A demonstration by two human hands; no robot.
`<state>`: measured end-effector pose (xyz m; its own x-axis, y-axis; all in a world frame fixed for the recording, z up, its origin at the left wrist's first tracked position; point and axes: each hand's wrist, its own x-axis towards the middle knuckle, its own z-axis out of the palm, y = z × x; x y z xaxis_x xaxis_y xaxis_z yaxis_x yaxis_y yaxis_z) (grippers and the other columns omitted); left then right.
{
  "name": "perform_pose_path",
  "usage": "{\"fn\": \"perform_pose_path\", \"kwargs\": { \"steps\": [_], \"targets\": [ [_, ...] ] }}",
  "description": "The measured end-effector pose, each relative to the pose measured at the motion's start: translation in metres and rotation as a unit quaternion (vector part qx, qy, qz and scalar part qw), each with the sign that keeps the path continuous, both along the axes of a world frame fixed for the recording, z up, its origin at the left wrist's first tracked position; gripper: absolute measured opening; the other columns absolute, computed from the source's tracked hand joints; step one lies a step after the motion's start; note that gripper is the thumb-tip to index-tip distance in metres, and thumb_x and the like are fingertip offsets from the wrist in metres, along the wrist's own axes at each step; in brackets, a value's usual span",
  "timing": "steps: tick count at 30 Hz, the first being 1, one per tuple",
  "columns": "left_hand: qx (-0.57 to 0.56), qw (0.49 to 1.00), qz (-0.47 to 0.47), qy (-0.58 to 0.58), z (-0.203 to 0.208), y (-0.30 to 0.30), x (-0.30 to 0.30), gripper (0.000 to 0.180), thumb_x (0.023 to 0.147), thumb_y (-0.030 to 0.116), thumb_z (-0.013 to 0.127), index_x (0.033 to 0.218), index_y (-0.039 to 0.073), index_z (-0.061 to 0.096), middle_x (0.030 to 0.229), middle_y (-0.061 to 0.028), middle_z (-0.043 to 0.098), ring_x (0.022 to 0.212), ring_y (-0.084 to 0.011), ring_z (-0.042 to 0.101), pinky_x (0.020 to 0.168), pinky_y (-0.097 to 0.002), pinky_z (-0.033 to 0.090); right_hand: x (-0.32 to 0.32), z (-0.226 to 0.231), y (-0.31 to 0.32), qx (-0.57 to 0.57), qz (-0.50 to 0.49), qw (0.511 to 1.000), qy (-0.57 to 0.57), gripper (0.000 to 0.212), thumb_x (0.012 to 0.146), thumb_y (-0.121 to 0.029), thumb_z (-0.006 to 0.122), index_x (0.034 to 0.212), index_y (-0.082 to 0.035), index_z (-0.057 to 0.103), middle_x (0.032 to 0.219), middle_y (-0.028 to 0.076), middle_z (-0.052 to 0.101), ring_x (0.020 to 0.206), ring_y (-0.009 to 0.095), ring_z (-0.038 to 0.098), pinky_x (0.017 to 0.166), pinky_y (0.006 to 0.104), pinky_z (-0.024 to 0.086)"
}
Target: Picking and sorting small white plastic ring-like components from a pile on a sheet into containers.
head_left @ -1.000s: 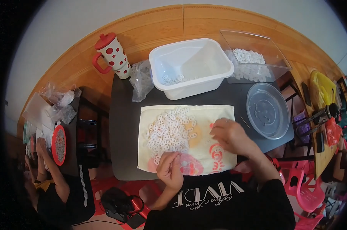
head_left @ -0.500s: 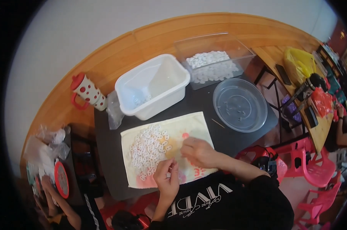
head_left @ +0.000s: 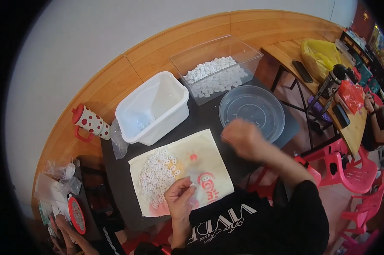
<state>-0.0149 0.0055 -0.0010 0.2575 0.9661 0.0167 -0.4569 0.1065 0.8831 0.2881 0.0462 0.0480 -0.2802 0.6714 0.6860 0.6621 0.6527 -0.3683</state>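
Observation:
My left hand [head_left: 180, 199] is above the front of a pale yellow cloth [head_left: 200, 144], thumb and finger pinching a small white plastic piece [head_left: 193, 185]. Left of it, a spread heap of small white oval pieces with holes [head_left: 156, 172] covers part of the cloth. My right hand [head_left: 248, 140] is raised over the near left edge of a round clear plastic lid or shallow dish [head_left: 270, 112]. Its fingers are drawn together and somewhat blurred; whatever they may hold is too small to make out. A few tiny bits lie in the round dish.
Behind the cloth stand a white tub [head_left: 166, 121] with a few pieces inside and a clear bin [head_left: 247, 57] of white pieces. A spotted tumbler [head_left: 92, 123] and plastic bag [head_left: 119, 142] are at left. Another person's hands [head_left: 64, 227] work beside a red-rimmed tray [head_left: 76, 214].
My right hand has moved from the cloth, away and to the right, to the round dish's edge. My left hand stays over the cloth's front. The view has shifted slightly.

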Motion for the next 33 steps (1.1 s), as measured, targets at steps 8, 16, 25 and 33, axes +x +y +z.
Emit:
{"fn": "perform_pose_path", "kwargs": {
  "steps": [8,16,25,33],
  "targets": [
    [0.109,0.975,0.041,0.188,0.009,0.004,0.004,0.019,0.08,-0.015,0.069,0.096,-0.004,0.071,0.092,-0.008,0.066,0.083,-0.0124,0.06,0.071,-0.0229,0.047,0.071,-0.019,0.032,-0.125,-0.098,0.951,-0.264,0.014,0.07,-0.001,0.061,0.084,-0.001,0.063,0.083,0.018,0.065,0.087,0.037,0.066,0.077,0.0453,0.052],
    [0.079,0.98,0.125,0.135,0.004,0.006,0.005,0.016,0.079,-0.013,0.068,0.092,-0.003,0.07,0.089,-0.0091,0.067,0.077,-0.0132,0.061,0.066,-0.0233,0.048,0.056,-0.015,0.037,-0.119,-0.107,0.902,-0.401,0.008,0.077,-0.008,0.062,0.083,-0.002,0.064,0.087,0.018,0.066,0.085,0.033,0.067,0.075,0.0415,0.053],
    [-0.011,0.995,0.093,-0.038,0.001,0.005,0.005,0.022,0.088,-0.01,0.064,0.108,-0.004,0.071,0.093,-0.009,0.069,0.077,-0.0129,0.063,0.07,-0.0255,0.05,-0.058,0.013,-0.015,-0.291,0.114,0.906,0.286,0.009,0.085,0.008,0.064,0.092,0.003,0.065,0.087,0.007,0.062,0.082,0.014,0.061,0.074,0.0256,0.048],
    [0.088,0.989,0.112,0.028,0.01,-0.006,-0.001,0.02,0.09,-0.009,0.063,0.108,-0.005,0.069,0.098,-0.0094,0.067,0.084,-0.0123,0.063,0.072,-0.0241,0.05,-0.124,-0.003,-0.027,-0.296,0.172,0.904,0.255,0.01,0.089,0.011,0.06,0.095,0.004,0.064,0.09,0.01,0.064,0.082,0.015,0.061,0.073,0.0257,0.048]
  ]
}}
